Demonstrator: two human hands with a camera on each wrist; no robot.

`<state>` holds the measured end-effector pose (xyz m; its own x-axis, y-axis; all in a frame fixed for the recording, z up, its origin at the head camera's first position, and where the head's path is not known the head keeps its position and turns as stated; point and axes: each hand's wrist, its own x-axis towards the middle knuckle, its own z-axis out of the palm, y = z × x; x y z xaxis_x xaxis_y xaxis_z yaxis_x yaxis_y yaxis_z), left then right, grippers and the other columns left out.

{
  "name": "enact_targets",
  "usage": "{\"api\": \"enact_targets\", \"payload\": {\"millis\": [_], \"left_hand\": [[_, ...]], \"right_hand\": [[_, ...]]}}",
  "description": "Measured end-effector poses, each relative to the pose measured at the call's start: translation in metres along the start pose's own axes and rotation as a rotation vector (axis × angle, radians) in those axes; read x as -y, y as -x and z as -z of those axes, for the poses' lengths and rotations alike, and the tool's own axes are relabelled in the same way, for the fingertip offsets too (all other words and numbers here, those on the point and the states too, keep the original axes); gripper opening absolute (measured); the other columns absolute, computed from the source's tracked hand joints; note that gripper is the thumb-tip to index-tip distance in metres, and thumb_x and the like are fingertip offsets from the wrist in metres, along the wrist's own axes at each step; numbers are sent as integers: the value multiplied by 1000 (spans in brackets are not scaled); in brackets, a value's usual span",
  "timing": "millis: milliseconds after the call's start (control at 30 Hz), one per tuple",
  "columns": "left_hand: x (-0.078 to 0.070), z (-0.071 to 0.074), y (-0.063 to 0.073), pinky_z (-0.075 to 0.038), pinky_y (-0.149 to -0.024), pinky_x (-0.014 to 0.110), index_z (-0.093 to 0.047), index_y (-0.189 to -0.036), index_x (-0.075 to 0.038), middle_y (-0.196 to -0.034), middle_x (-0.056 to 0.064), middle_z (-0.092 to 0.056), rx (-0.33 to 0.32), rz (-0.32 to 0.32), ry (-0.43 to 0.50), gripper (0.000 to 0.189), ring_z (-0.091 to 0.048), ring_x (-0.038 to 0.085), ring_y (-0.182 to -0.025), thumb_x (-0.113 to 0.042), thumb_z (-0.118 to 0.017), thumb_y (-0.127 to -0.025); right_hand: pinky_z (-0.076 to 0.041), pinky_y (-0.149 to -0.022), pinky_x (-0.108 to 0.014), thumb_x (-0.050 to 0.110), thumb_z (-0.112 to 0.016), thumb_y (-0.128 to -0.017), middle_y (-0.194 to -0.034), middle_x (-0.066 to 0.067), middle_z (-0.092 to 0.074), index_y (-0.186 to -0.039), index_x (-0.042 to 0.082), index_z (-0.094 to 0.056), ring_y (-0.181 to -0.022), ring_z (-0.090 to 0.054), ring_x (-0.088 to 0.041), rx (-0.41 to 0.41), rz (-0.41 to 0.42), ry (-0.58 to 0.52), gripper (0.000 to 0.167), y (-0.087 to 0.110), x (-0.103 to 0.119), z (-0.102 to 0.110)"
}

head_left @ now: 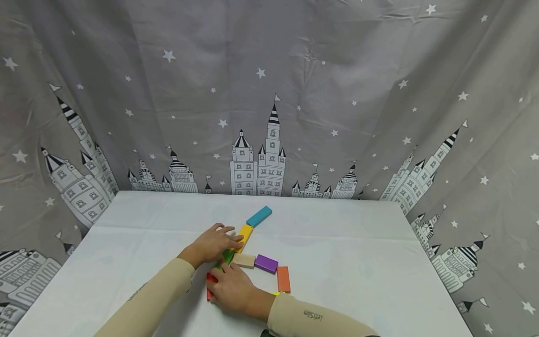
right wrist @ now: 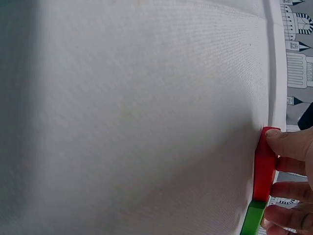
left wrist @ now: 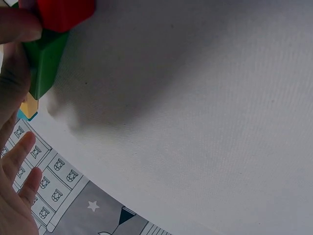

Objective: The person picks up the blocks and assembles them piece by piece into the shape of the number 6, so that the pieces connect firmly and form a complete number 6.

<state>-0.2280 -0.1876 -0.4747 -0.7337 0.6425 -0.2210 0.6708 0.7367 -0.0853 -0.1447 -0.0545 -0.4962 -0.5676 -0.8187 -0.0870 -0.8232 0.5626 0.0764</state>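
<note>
My left hand (head_left: 214,244) lies over the row of blocks, its fingers on the yellow block (head_left: 246,230) and its thumb by the green block (head_left: 228,255). In the left wrist view, a thumb or fingertip presses where the green block (left wrist: 49,63) meets the red one (left wrist: 68,12); two fingers stick out free. My right hand (head_left: 236,289) grips the red block (head_left: 209,295) at the row's near end. The right wrist view has the thumb on one end of the red block (right wrist: 264,171) and fingers along its side, with the green block (right wrist: 252,219) against its other end.
Beyond the yellow block, a blue block (head_left: 258,216) continues the row. From the green block, a tan block (head_left: 244,260), a purple block (head_left: 266,264) and an orange block (head_left: 283,279) branch right. Another yellow block (head_left: 278,293) peeks past the right forearm. A white cloth (head_left: 345,262) covers the table.
</note>
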Motion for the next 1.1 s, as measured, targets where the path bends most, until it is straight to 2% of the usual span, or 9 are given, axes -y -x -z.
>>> {"api": "enact_targets", "payload": {"millis": [333, 600, 800, 1000, 1100], "left_hand": [[-1, 0, -1, -29, -110, 54, -58, -134, -26, -140, -5, -54, 10, 0, 17, 59, -41, 29, -135, -24, -79, -79], [-1, 0, -2, -27, -111, 53, -58, -135, -28, -141, -7, -53, 28, 18, 11, 60, -39, 28, -135, -28, -79, -78], [-2, 0, -2, -27, -112, 52, -58, -135, -27, -141, -7, -53, 26, 23, 34, 63, -39, 29, -135, -29, -80, -76], [-3, 2, 0, -27, -111, 53, -58, -135, -26, -139, -5, -54, 24, 33, 62, 69, -39, 29, -135, -32, -82, -70], [-3, 2, 0, -25, -112, 53, -58, -135, -27, -140, -6, -53, 33, 46, 77, 69, -38, 29, -136, -32, -82, -71]], "right_hand": [[-41, -101, -27, 52, -57, -92, -132, 10, -51, -131, 35, -59, -120, -44, -11, 27, 2, -7, 42, -1, -3, 2], [-41, -102, -27, 53, -56, -93, -135, 11, -48, -133, 34, -57, -124, -43, -10, 7, 16, -9, 44, 2, -5, 4], [-39, -103, -23, 48, -60, -92, -139, 9, -48, -134, 32, -57, -123, -46, -9, -57, 78, -67, 44, 22, -24, 10], [-43, -100, -24, 41, -65, -91, -137, 7, -52, -132, 30, -60, -121, -49, -9, -10, 144, -139, 42, 49, -55, 12], [-43, -100, -24, 40, -66, -90, -134, 8, -54, -129, 31, -63, -118, -50, -8, 4, 189, -148, 40, 62, -69, 11]]}}
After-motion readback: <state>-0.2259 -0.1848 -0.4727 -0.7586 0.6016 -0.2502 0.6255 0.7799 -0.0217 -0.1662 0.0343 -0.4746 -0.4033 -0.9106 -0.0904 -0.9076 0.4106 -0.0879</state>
